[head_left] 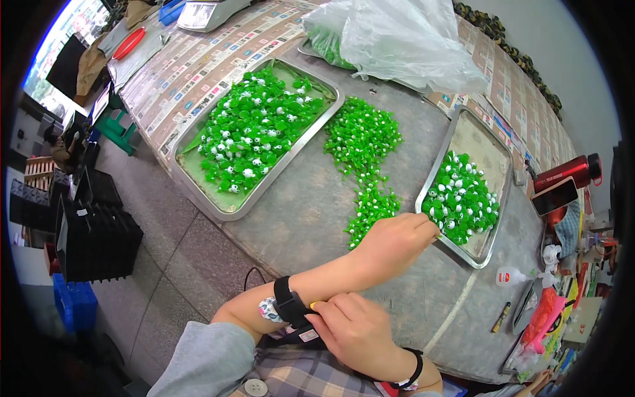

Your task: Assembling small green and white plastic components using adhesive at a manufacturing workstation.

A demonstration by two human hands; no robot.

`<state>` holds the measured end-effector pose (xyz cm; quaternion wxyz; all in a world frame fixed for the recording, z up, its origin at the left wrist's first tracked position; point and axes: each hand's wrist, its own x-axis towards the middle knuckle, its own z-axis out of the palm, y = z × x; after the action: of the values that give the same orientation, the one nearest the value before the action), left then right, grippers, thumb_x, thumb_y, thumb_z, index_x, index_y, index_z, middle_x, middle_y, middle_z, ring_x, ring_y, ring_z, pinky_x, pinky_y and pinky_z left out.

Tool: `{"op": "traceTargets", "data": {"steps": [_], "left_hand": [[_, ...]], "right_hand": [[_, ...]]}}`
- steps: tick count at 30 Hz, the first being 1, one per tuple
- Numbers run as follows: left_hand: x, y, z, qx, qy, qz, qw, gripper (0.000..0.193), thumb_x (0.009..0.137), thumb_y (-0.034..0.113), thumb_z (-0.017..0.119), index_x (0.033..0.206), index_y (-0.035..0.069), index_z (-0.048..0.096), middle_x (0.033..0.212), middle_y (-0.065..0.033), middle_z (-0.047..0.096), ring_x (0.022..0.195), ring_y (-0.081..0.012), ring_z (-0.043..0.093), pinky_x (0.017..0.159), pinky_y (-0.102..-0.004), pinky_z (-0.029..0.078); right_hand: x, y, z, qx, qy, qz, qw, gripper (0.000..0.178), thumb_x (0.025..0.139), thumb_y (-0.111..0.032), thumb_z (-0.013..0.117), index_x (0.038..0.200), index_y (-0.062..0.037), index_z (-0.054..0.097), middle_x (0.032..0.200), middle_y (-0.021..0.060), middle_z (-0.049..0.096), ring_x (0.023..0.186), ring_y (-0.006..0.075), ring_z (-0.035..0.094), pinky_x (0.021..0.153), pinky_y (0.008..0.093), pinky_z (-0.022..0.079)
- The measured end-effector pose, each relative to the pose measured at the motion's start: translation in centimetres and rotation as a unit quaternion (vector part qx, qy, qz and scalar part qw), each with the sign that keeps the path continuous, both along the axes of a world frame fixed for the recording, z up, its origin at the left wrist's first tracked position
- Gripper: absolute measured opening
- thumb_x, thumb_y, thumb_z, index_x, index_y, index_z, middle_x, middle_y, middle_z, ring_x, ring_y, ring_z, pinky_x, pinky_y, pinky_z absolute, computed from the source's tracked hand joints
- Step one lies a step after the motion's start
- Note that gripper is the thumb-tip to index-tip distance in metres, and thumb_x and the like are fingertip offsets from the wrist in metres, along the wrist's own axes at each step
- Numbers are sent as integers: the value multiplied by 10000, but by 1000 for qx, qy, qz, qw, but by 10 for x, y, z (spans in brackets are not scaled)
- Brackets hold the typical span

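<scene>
My left hand (400, 243) reaches across to the near left rim of the right metal tray (471, 259), its fingers pinched together. A bit of green shows at the fingertips, perhaps a small green plastic piece. In that tray lies a heap of green pieces with white-and-black ball heads (463, 198). Closer to my body, my right hand (354, 327) is closed beside the black strap (288, 301) on my left wrist. Something small and yellow shows at its fingertips, too small to name. Loose small green pieces (364, 135) are spread on the table between the trays.
A larger metal tray (228, 215) of similar green pieces stands at left. Behind are a clear plastic bag (403, 46) and a scale (210, 14). At right are a red flask (565, 173), a phone (555, 196), a white bottle (510, 276) and a marker (501, 317).
</scene>
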<state>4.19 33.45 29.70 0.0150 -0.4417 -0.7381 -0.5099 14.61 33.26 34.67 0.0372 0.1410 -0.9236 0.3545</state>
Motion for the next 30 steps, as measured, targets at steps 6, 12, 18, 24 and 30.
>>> {"op": "traceTargets", "data": {"steps": [6, 12, 18, 24, 30], "left_hand": [[-11, -9, 5, -37, 76, 60, 995, 101, 664, 60, 570, 758, 50, 538, 708, -54, 527, 645, -209, 537, 534, -291, 435], [-18, -18, 16, -66, 146, 76, 984, 123, 626, 48, 524, 747, 61, 515, 669, -46, 487, 612, -188, 524, 504, -280, 428], [-17, -17, 25, -69, 193, 63, 977, 129, 602, 49, 511, 730, 60, 497, 659, -34, 470, 610, -169, 518, 483, -269, 422], [-14, -12, 25, -90, 237, 42, 966, 91, 576, 64, 520, 647, 74, 463, 632, -26, 446, 593, -158, 498, 478, -253, 421], [-13, -5, 16, -102, 255, 27, 961, 83, 563, 65, 525, 609, 81, 457, 628, -26, 441, 596, -151, 498, 479, -252, 420]], "right_hand": [[11, -12, -4, -36, -16, -36, 999, 182, 646, -119, 629, 790, -46, 546, 722, 45, 520, 623, 194, 498, 517, 272, 404], [11, -17, -16, -165, -40, -31, 985, 168, 664, -101, 617, 808, -47, 550, 769, 52, 550, 644, 212, 496, 543, 291, 410], [18, -26, -19, -340, -208, -102, 912, 142, 689, -66, 604, 816, -22, 558, 732, 75, 554, 641, 195, 526, 543, 263, 418], [11, -23, -17, -351, -195, -101, 910, 113, 728, 11, 564, 840, 16, 570, 778, 68, 573, 730, 99, 556, 618, 202, 441], [1, -21, -16, -294, -139, -84, 942, 126, 682, -13, 611, 804, 3, 584, 735, 66, 565, 643, 105, 542, 543, 204, 423]]}}
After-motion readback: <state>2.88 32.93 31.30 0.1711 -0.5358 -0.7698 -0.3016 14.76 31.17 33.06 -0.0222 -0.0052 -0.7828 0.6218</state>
